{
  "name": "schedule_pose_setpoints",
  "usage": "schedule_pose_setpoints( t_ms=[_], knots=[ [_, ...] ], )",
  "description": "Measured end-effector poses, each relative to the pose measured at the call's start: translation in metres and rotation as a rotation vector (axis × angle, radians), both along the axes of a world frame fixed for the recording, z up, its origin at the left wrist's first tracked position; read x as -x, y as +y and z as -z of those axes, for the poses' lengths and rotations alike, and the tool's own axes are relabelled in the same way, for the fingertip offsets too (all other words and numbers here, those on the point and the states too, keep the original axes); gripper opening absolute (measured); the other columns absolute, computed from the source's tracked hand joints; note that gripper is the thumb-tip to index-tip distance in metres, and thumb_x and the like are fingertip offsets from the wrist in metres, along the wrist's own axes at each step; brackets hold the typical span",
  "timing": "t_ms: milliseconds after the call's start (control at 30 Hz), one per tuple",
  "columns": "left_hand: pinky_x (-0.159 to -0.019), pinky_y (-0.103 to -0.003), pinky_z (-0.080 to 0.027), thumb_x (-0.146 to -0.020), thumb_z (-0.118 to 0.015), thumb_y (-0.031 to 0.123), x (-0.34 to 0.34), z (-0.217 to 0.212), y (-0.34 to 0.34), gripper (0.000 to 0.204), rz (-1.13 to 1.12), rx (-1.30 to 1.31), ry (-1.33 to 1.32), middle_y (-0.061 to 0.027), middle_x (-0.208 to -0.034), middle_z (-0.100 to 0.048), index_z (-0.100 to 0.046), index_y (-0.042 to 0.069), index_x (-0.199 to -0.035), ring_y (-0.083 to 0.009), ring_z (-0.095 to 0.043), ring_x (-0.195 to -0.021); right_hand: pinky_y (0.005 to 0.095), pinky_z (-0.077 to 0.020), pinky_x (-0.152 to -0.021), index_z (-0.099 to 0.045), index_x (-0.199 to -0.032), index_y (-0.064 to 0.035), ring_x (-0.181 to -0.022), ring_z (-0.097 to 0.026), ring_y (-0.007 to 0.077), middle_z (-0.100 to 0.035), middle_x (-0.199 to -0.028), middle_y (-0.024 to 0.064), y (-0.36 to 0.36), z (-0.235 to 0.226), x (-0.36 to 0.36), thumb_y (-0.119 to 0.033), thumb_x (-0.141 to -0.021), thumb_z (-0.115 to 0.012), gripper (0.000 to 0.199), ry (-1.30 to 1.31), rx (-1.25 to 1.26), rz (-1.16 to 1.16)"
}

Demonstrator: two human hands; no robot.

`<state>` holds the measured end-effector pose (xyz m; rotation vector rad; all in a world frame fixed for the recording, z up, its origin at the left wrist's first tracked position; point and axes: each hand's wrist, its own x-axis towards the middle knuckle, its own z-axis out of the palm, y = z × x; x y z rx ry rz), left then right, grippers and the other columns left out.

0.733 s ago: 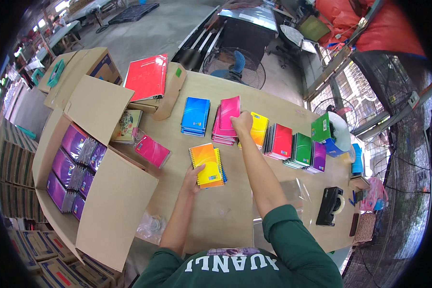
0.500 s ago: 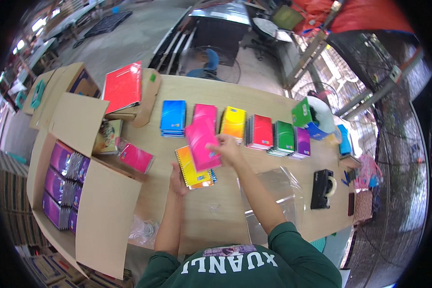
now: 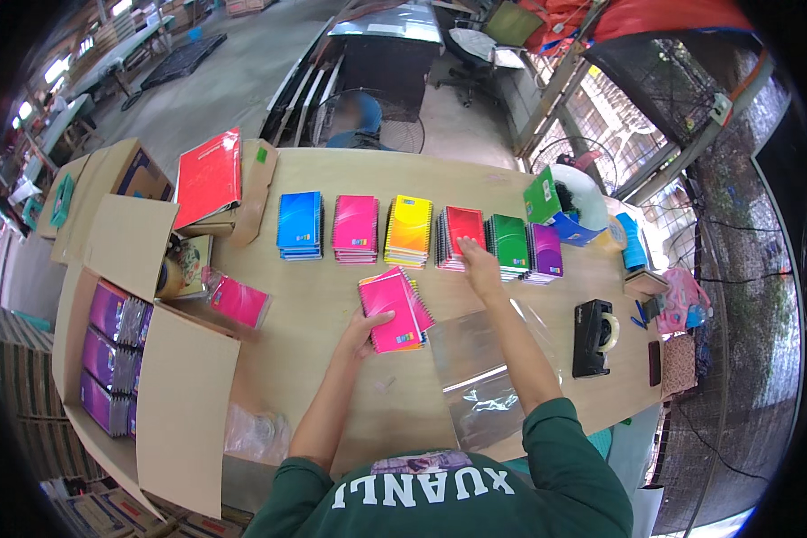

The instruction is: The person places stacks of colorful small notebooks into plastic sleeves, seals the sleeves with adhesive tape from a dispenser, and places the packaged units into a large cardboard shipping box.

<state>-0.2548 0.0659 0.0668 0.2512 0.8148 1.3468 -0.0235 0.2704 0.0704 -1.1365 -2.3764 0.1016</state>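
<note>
Clasped in the left hand (image 3: 360, 334): a bundle (image 3: 393, 312) of spiral notebooks, pink on top with yellow showing beneath, on the near side of a row of stacks; thumb across the cover, other fingers out of sight underneath. At the red stack (image 3: 464, 222), the right hand (image 3: 480, 262), with fingers stretched over the top cover's right part; hard to tell of any grip there. In the same row on the table (image 3: 287, 368), left to right: a blue stack (image 3: 299, 222), a pink stack (image 3: 356, 224), a yellow stack (image 3: 410, 226), then the red one, a green stack (image 3: 507, 240) and a purple stack (image 3: 544, 251). Partly under the right arm (image 3: 522, 354), clear sheets (image 3: 480, 408); farther right, a black tape dispenser (image 3: 590, 336). Behind the purple stack, a green and blue box (image 3: 542, 197). On the left, a plastic-wrapped pink notebook (image 3: 239, 300) near an open carton (image 3: 184, 408) of wrapped purple notebooks (image 3: 99, 402); beyond, a red book (image 3: 211, 179) on cardboard (image 3: 258, 179). Past the far edge, a fan (image 3: 372, 121).
</note>
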Motion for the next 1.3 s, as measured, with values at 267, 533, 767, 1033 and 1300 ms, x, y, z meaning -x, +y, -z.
schedule_pose_setpoints(
  t_ms=[267,533,767,1033,1300],
  knots=[
    [-0.088,-0.046,-0.057,-0.083,-0.074,0.014,-0.010,-0.003,0.000,0.055,0.102,0.069,0.002,-0.0157,-0.119,-0.062,-0.047,0.001,-0.129,-0.0274,-0.066,-0.104,0.0366,-0.0489,-0.093,-0.073,-0.109,-0.0078,-0.114,-0.061,0.0269,-0.070,-0.113,0.0129,-0.052,-0.080,-0.021,0.009,-0.073,-0.066,0.040,0.769,0.647,-0.378],
    [-0.086,-0.043,-0.057,-0.087,-0.071,0.024,-0.044,-0.004,-0.029,0.051,0.327,0.184,-0.224,-0.0155,-0.116,-0.065,-0.051,0.000,-0.126,-0.0279,-0.067,-0.102,0.0461,-0.0387,-0.106,-0.075,-0.101,-0.0123,-0.130,-0.046,0.0335,-0.065,-0.123,0.0124,-0.101,-0.092,-0.002,0.003,-0.071,-0.059,0.038,0.267,0.600,-0.576],
    [-0.086,-0.043,-0.057,-0.084,-0.070,0.014,-0.092,-0.022,-0.020,0.048,0.235,0.074,-0.107,-0.0141,-0.112,-0.065,-0.050,0.001,-0.126,-0.0257,-0.068,-0.096,0.0482,-0.0430,-0.097,-0.069,-0.110,-0.0061,-0.123,-0.047,0.0375,-0.049,-0.133,0.0190,0.040,-0.064,-0.086,-0.022,-0.080,-0.069,0.034,-0.027,0.337,0.789],
    [-0.082,-0.044,-0.059,-0.085,-0.072,0.014,-0.095,-0.016,0.021,0.053,0.036,0.097,0.010,-0.0123,-0.116,-0.061,-0.043,0.007,-0.129,-0.0233,-0.066,-0.100,0.0569,-0.0347,-0.102,-0.068,-0.112,-0.0044,-0.131,-0.037,0.0350,-0.039,-0.140,0.0171,0.061,-0.068,-0.054,-0.025,-0.076,-0.069,0.042,-0.123,0.590,0.959],
    [-0.083,-0.044,-0.058,-0.087,-0.073,0.025,-0.098,-0.013,0.026,0.054,0.034,0.130,0.048,-0.0114,-0.116,-0.062,-0.044,0.008,-0.130,-0.0237,-0.066,-0.102,0.0362,-0.0523,-0.080,-0.064,-0.109,-0.0017,-0.087,-0.066,0.0287,-0.068,-0.095,0.0150,0.034,-0.089,-0.089,-0.016,-0.068,-0.083,0.048,0.427,0.350,0.541]
  ],
)
